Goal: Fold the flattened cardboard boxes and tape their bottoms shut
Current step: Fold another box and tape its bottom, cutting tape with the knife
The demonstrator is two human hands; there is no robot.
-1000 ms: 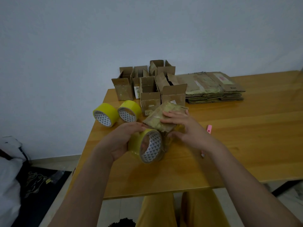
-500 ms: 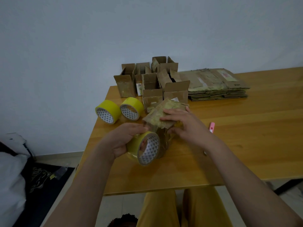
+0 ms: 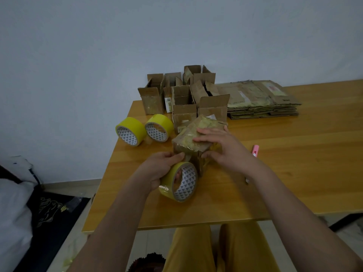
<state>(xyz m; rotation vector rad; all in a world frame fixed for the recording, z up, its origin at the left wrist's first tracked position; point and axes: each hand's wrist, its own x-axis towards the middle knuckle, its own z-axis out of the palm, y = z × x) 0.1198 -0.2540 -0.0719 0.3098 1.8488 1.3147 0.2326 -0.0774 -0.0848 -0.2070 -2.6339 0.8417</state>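
There is only one view, from a camera on the person's head. It looks forward and down, with a wide angle that bends the edges of the picture. The wooden counter [image 3: 275,173] fills the middle, and its near edge runs across the lower part. Both forearms enter from the bottom, so the hands are close to the lens. The wall [image 3: 137,46] fills the upper half. At the bottom the person's own legs [image 3: 216,250] are seen, and at left the floor.
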